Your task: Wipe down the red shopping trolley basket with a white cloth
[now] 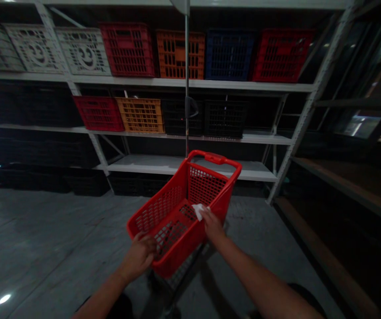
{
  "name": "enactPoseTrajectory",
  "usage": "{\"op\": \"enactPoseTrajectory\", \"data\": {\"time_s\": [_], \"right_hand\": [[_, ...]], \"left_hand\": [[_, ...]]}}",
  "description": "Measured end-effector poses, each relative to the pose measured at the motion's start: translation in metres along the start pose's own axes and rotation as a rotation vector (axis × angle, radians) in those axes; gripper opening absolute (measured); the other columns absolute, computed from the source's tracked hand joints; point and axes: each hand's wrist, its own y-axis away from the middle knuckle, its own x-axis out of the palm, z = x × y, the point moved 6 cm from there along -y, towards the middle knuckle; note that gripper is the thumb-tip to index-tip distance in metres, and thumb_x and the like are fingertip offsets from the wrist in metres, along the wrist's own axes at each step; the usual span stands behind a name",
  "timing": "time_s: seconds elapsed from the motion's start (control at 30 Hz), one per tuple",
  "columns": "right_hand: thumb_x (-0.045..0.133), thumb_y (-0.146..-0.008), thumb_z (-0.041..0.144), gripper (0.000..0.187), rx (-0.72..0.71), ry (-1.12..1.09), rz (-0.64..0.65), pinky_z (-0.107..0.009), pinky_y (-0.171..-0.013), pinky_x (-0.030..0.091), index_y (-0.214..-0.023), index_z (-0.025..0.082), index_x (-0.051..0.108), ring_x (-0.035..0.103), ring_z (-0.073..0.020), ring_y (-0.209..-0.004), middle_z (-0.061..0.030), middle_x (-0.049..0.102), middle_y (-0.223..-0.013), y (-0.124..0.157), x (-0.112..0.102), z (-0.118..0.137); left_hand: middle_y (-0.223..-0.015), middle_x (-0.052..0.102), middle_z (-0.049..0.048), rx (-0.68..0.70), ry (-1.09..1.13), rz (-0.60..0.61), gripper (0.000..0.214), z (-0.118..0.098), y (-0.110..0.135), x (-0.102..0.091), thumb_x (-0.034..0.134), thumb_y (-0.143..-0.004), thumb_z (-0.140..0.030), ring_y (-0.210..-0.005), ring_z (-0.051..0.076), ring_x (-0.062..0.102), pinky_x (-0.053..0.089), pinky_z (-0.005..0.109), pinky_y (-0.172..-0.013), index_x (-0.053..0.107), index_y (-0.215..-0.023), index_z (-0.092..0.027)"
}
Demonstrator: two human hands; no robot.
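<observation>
A red plastic shopping cart (181, 253) stands before me, its basket walls and floor pierced with a grid and its handle at the far end. My left hand (141, 252) is closed over the rim at the near end, fingers curled to the inside. At the right-hand rim, my right hand (212, 225) pinches a crumpled white wipe (197, 211) that lies against the inner side of the wall. The basket's floor shows through its slots.
Behind the cart is a white metal shelf rack (144, 164) with red crates (100, 114), an orange crate (181, 55), a blue crate (230, 55) and white crates (83, 52). A thin pole (186, 53) rises behind the basket. Dark shelving (346, 186) runs along the right.
</observation>
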Motion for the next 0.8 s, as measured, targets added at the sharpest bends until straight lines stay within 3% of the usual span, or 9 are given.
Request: {"op": "enactPoseTrajectory", "data": {"time_s": [0.1, 0.17, 0.33, 0.4, 0.47, 0.67, 0.73, 0.8], "right_hand": [[0.036, -0.073, -0.004, 0.058, 0.021, 0.000, 0.090, -0.042, -0.104, 0.033, -0.124, 0.019, 0.050, 0.037, -0.0196, -0.126, -0.0096, 0.043, -0.134, 0.012, 0.033, 0.029], [0.038, -0.075, -0.003, 0.055, 0.035, 0.020, 0.138, -0.042, -0.103, 0.034, -0.124, 0.019, 0.051, 0.035, -0.0210, -0.126, -0.0105, 0.040, -0.136, 0.016, 0.049, 0.046], [0.041, -0.078, 0.000, 0.056, -0.098, 0.104, 0.271, -0.036, -0.105, 0.032, -0.131, 0.019, 0.041, 0.033, -0.0185, -0.127, -0.0090, 0.038, -0.138, 0.011, 0.055, 0.067], [0.039, -0.078, 0.000, 0.057, -0.161, 0.153, 0.299, -0.036, -0.105, 0.030, -0.131, 0.020, 0.040, 0.036, -0.0169, -0.125, -0.0068, 0.041, -0.136, 0.001, 0.042, 0.054], [0.038, -0.078, 0.000, 0.056, -0.160, 0.206, 0.268, -0.036, -0.105, 0.031, -0.130, 0.020, 0.042, 0.038, -0.0167, -0.124, -0.0061, 0.044, -0.134, -0.013, 0.020, 0.026], [0.035, -0.069, -0.006, 0.062, 0.083, 0.328, -0.062, -0.040, -0.104, 0.033, -0.123, 0.019, 0.051, 0.039, -0.0191, -0.124, -0.0061, 0.047, -0.132, -0.054, -0.070, -0.076], [0.035, -0.069, -0.005, 0.060, 0.132, 0.313, -0.140, -0.041, -0.103, 0.035, -0.122, 0.018, 0.053, 0.037, -0.0203, -0.125, -0.0066, 0.044, -0.134, -0.052, -0.072, -0.083], [0.035, -0.072, -0.003, 0.055, 0.108, 0.263, -0.144, -0.040, -0.102, 0.036, -0.121, 0.016, 0.054, 0.038, -0.0206, -0.125, -0.0092, 0.044, -0.134, -0.041, -0.050, -0.068]], "left_hand": [[-0.091, 0.066, 0.0046, -0.177, -0.018, -0.026, 0.029, -0.007, -0.013, -0.005, 0.031, -0.081, -0.021, -0.092, 0.018, 0.055, 0.030, 0.038, -0.094, 0.061, -0.080, -0.020], [-0.092, 0.066, 0.0077, -0.310, -0.016, -0.013, 0.035, -0.016, -0.021, 0.002, 0.026, -0.085, -0.026, -0.090, 0.019, 0.059, 0.038, 0.036, -0.087, 0.060, -0.088, -0.018], [-0.077, 0.068, 0.0120, -0.552, -0.135, 0.040, 0.047, -0.015, -0.028, 0.023, 0.016, -0.089, -0.040, -0.073, 0.024, 0.065, 0.046, 0.034, -0.062, 0.054, -0.100, -0.014], [-0.075, 0.068, 0.0116, -0.546, -0.176, 0.054, 0.049, -0.006, -0.029, 0.025, 0.014, -0.090, -0.042, -0.072, 0.025, 0.066, 0.046, 0.033, -0.060, 0.054, -0.096, -0.015], [-0.075, 0.068, 0.0112, -0.539, -0.193, 0.067, 0.050, 0.003, -0.030, 0.026, 0.014, -0.089, -0.044, -0.073, 0.026, 0.066, 0.047, 0.033, -0.060, 0.054, -0.094, -0.016], [-0.087, 0.069, 0.0104, -0.521, -0.148, 0.065, 0.051, 0.012, -0.033, 0.029, 0.013, -0.090, -0.044, -0.075, 0.022, 0.066, 0.047, 0.030, -0.062, 0.054, -0.099, -0.017], [-0.086, 0.069, 0.0095, -0.534, -0.142, 0.059, 0.050, 0.011, -0.033, 0.030, 0.014, -0.090, -0.045, -0.076, 0.021, 0.065, 0.046, 0.029, -0.063, 0.055, -0.098, -0.017], [-0.087, 0.069, 0.0085, -0.527, -0.131, 0.054, 0.050, 0.010, -0.033, 0.030, 0.014, -0.090, -0.045, -0.078, 0.020, 0.065, 0.046, 0.028, -0.065, 0.056, -0.097, -0.019]]}}
